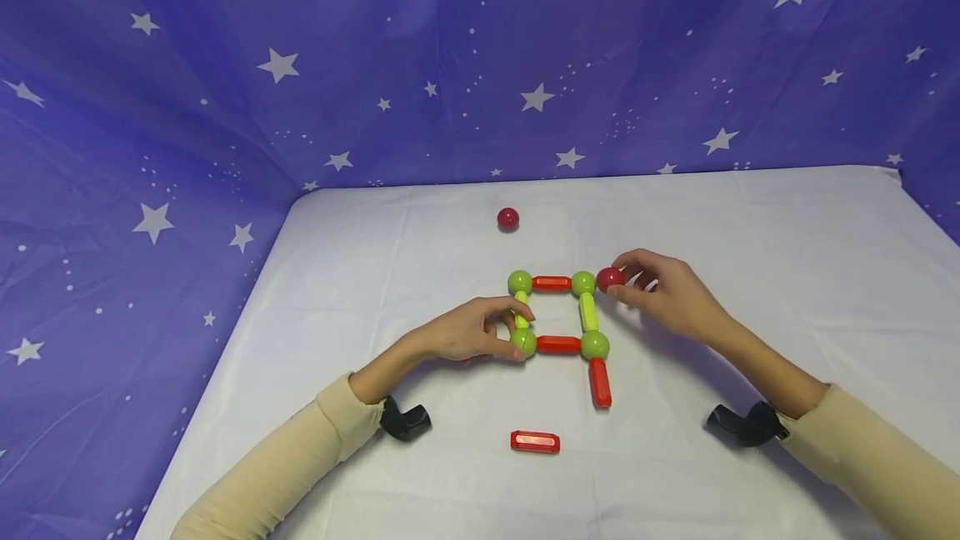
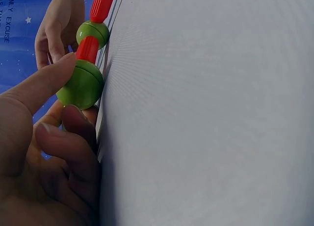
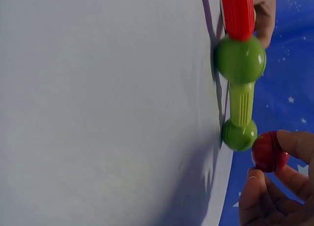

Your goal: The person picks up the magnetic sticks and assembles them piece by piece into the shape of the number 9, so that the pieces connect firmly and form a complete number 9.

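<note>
A square of green balls joined by red and yellow-green rods lies on the white cloth. At its near left corner, my left hand (image 1: 472, 330) grips a green ball (image 2: 81, 91), thumb on the ball and a finger reaching over the left yellow-green rod (image 1: 521, 307). My right hand (image 1: 671, 298) pinches a red ball (image 1: 610, 278) between thumb and fingers, right beside the far right green ball (image 1: 583, 282). From the near right green ball (image 1: 596, 346) a red rod (image 1: 600, 382) sticks out toward me. Another red rod (image 1: 558, 345) forms the near side.
A loose red ball (image 1: 507, 219) sits behind the square. One loose red rod (image 1: 535, 442) lies in front of it. The white-covered table (image 1: 375, 257) meets a blue star-patterned cloth (image 1: 450, 57) at the back and left.
</note>
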A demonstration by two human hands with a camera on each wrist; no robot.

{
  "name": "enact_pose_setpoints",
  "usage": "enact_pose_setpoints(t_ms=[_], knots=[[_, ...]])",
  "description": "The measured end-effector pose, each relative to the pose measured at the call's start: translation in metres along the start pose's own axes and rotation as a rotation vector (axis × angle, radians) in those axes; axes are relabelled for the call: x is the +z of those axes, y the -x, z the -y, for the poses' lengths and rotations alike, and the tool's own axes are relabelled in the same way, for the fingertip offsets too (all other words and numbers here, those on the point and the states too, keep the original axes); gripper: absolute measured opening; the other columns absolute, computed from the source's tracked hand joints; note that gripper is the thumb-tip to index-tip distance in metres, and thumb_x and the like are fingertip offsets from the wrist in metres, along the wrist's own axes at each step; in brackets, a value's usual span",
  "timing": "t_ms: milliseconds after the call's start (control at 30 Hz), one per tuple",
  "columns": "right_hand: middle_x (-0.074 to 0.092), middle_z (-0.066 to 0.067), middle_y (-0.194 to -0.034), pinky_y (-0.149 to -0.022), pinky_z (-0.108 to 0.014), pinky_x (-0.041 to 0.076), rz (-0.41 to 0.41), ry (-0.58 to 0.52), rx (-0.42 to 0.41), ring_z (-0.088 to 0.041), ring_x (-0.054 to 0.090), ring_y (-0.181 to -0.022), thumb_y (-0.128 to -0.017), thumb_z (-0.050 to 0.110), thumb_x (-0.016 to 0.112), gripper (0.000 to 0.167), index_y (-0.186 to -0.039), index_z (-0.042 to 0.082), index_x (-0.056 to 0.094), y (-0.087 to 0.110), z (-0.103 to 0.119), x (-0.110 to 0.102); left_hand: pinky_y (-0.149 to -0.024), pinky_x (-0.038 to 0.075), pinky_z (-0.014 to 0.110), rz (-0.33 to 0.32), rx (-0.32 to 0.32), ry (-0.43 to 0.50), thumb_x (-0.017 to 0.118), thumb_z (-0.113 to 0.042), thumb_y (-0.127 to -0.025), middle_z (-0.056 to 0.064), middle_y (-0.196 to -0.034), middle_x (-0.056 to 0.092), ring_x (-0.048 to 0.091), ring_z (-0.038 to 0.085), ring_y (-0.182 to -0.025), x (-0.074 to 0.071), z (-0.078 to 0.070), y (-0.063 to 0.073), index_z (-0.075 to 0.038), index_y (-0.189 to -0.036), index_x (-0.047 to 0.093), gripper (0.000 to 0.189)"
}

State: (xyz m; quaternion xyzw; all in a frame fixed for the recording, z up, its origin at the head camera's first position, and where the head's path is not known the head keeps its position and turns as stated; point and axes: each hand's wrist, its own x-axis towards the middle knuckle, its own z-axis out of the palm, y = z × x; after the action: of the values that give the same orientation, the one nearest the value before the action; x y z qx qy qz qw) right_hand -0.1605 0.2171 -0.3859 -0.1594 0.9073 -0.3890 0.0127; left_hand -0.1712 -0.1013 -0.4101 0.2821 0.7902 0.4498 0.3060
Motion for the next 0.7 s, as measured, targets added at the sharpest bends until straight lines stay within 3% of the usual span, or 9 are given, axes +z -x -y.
enact_pose_setpoints(t_ms=[300, 700], knots=[[0.066, -0.002, -0.091, -0.058, -0.029, 0.05, 0.009, -0.019, -0.008, -0.021, 0.06, -0.077, -0.087, 0.01, 0.075, 0.024, -0.11, 0.008, 0.066, 0.019, 0.011, 0.003, -0.045, 0.036, 0.025, -0.001, 0.002, -0.001, 0.081, -0.02, -0.083, 0.003, -0.105, 0.059, 0.044, 0.013, -0.049, 0.0, 0.001, 0.0, -0.018, -0.126, 0.059, 0.049], [0.066, 0.006, -0.092, -0.065, -0.027, 0.051, 0.032, -0.025, -0.08, -0.014, 0.058, -0.078, -0.085, 0.009, 0.077, 0.027, -0.11, 0.011, 0.067, 0.045, 0.023, 0.01, -0.045, 0.036, 0.024, -0.005, 0.012, -0.001, 0.081, -0.018, -0.083, 0.004, -0.105, 0.059, 0.044, 0.012, -0.05, 0.0, 0.001, 0.001, -0.018, -0.126, 0.059, 0.048]])
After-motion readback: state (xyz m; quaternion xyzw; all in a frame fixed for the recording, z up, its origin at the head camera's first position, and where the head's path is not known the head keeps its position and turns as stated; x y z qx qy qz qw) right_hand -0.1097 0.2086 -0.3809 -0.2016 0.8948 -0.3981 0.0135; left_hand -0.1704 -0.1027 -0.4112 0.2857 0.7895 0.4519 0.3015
